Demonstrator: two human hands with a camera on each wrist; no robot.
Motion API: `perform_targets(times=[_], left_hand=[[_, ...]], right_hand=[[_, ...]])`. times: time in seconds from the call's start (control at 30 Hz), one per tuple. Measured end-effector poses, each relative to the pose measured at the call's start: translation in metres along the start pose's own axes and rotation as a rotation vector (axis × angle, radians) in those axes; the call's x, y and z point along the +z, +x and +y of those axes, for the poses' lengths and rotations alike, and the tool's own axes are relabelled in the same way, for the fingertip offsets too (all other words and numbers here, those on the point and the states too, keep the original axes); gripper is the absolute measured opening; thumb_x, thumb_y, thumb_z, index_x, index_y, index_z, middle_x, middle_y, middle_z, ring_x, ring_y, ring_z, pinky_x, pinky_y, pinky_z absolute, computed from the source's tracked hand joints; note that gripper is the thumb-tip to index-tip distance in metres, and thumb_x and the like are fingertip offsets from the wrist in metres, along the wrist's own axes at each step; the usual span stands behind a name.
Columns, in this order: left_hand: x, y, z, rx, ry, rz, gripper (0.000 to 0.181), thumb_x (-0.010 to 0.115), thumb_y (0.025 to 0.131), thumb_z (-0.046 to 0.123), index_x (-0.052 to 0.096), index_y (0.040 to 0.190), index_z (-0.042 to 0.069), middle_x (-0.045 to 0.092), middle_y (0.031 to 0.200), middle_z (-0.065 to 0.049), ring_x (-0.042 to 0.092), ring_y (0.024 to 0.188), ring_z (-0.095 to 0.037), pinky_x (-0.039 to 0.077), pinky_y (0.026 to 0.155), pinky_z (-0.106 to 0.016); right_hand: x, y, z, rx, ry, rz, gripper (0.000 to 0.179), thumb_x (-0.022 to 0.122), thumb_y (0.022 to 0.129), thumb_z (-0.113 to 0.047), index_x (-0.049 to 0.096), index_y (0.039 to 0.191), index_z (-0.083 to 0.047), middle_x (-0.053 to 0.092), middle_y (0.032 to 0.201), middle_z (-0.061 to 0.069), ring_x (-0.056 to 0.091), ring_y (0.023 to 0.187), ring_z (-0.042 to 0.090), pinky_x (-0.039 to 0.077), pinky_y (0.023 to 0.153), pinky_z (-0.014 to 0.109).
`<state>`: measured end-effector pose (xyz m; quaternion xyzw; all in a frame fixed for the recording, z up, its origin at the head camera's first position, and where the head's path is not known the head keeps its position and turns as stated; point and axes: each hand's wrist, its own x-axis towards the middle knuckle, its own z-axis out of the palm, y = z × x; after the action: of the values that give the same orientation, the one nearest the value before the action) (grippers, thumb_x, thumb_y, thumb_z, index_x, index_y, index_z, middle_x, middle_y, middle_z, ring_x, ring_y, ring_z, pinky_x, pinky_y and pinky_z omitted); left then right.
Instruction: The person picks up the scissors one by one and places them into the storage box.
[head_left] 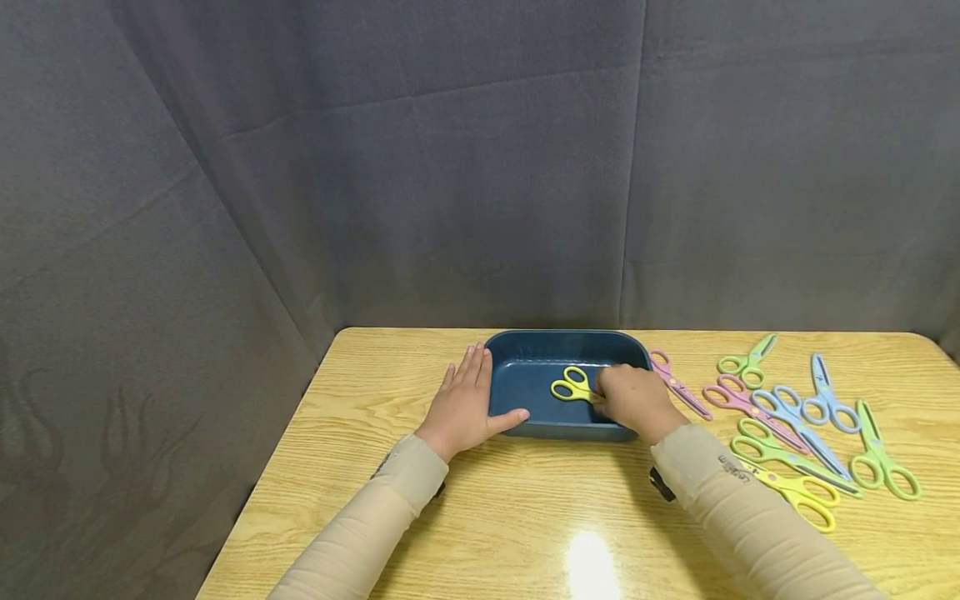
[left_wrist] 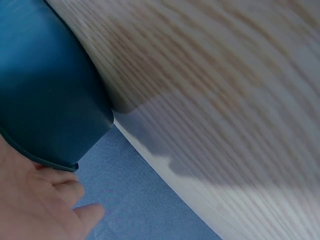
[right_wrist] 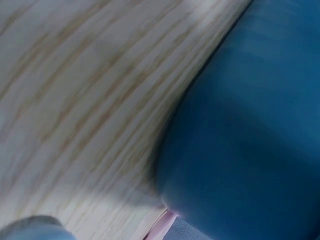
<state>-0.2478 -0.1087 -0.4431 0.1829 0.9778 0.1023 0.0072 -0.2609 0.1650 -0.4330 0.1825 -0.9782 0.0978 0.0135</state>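
A dark blue rectangular tray (head_left: 562, 432) stands at the back of the wooden table. My left hand (head_left: 463, 404) lies flat along its left end, fingers straight and thumb over the near rim; in the left wrist view, that hand (left_wrist: 40, 205) is against the tray's wall (left_wrist: 55, 90). Inside the right part of the tray, my right hand (head_left: 633, 400) grips the blade end of yellow scissors (head_left: 587, 393). Their handle loops point left over the tray floor, and the blades are hidden by the fingers. The right wrist view shows only the tray's outer wall (right_wrist: 240, 135), not the hand.
Pink scissors (head_left: 684, 392) lie right beside the tray's right end. Further right are several more: pale green (head_left: 752, 362), light blue (head_left: 823, 383), green (head_left: 876, 446) and yellow (head_left: 783, 481), some overlapping near my right forearm. A grey curtain (head_left: 480, 208) hangs behind the table.
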Motion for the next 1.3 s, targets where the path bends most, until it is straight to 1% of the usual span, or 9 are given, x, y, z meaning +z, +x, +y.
perform_targets(times=[0.23, 0.37, 0.53, 0.6, 0.7, 0.9, 1.13, 1.3], left_hand=[[-0.0003, 0.0000, 0.0001, -0.002, -0.004, -0.006, 0.113, 0.049, 0.089, 0.078, 0.011, 0.161, -0.001, 0.006, 0.169, -0.015, 0.000, 0.156, -0.027, 0.007, 0.125, -0.048], [-0.0002, 0.0001, 0.0000, 0.000, 0.001, -0.003, 0.114, 0.049, 0.089, 0.079, 0.011, 0.161, -0.001, 0.006, 0.169, -0.014, 0.000, 0.156, -0.027, 0.007, 0.125, -0.048], [0.0002, 0.0009, -0.0003, 0.006, 0.004, 0.006, 0.114, 0.049, 0.089, 0.079, 0.011, 0.161, -0.001, 0.007, 0.169, -0.015, 0.001, 0.156, -0.028, 0.008, 0.124, -0.048], [-0.0001, 0.0008, -0.0001, 0.006, 0.001, 0.006, 0.114, 0.049, 0.089, 0.079, 0.012, 0.161, -0.001, 0.007, 0.169, -0.016, 0.001, 0.156, -0.028, 0.008, 0.124, -0.048], [-0.0002, 0.0002, 0.0002, 0.003, -0.003, 0.003, 0.114, 0.049, 0.089, 0.079, 0.012, 0.161, -0.001, 0.007, 0.169, -0.016, 0.001, 0.156, -0.027, 0.007, 0.124, -0.048], [0.0000, 0.0000, 0.0007, -0.001, 0.012, -0.009, 0.114, 0.047, 0.089, 0.080, 0.011, 0.161, 0.000, 0.005, 0.169, -0.014, 0.000, 0.156, -0.026, 0.006, 0.125, -0.047], [-0.0017, -0.0005, 0.0015, -0.002, 0.034, 0.005, 0.114, 0.049, 0.088, 0.080, 0.015, 0.161, -0.001, 0.010, 0.169, -0.016, 0.003, 0.156, -0.027, 0.008, 0.125, -0.048], [0.0002, -0.0002, 0.0004, 0.009, 0.046, 0.014, 0.114, 0.048, 0.088, 0.080, 0.016, 0.160, -0.002, 0.010, 0.169, -0.016, 0.004, 0.156, -0.028, 0.008, 0.124, -0.049]], right_hand=[[-0.0011, 0.0005, 0.0005, 0.005, 0.016, 0.014, 0.035, 0.081, 0.085, -0.022, 0.054, 0.063, -0.016, 0.052, 0.064, -0.001, 0.050, 0.059, 0.018, 0.038, 0.050, 0.036], [-0.0017, 0.0006, 0.0006, 0.007, 0.026, 0.019, 0.030, 0.080, 0.087, -0.024, 0.058, 0.067, -0.015, 0.054, 0.067, 0.000, 0.051, 0.061, 0.018, 0.040, 0.051, 0.037], [-0.0009, 0.0004, 0.0016, 0.009, 0.034, 0.040, 0.018, 0.079, 0.088, -0.024, 0.069, 0.084, -0.009, 0.064, 0.078, 0.003, 0.058, 0.067, 0.019, 0.048, 0.053, 0.041], [-0.0002, 0.0002, 0.0020, 0.007, 0.033, 0.049, 0.018, 0.079, 0.088, -0.024, 0.072, 0.093, -0.007, 0.066, 0.083, 0.005, 0.061, 0.069, 0.020, 0.051, 0.055, 0.042], [0.0001, -0.0004, 0.0025, -0.001, 0.046, 0.062, 0.021, 0.078, 0.089, -0.023, 0.073, 0.098, -0.004, 0.066, 0.084, 0.006, 0.061, 0.070, 0.020, 0.052, 0.057, 0.044], [-0.0003, -0.0031, 0.0047, -0.012, 0.099, 0.116, 0.019, 0.074, 0.091, -0.019, 0.073, 0.100, -0.002, 0.065, 0.087, 0.007, 0.062, 0.073, 0.020, 0.054, 0.064, 0.044], [0.0029, -0.0048, 0.0066, -0.039, 0.177, 0.190, 0.016, 0.073, 0.092, -0.017, 0.073, 0.101, -0.003, 0.062, 0.087, 0.005, 0.059, 0.072, 0.019, 0.052, 0.066, 0.042], [0.0043, -0.0075, 0.0072, -0.047, 0.223, 0.232, 0.020, 0.071, 0.093, -0.016, 0.073, 0.106, -0.001, 0.065, 0.095, 0.010, 0.066, 0.083, 0.026, 0.055, 0.074, 0.048]])
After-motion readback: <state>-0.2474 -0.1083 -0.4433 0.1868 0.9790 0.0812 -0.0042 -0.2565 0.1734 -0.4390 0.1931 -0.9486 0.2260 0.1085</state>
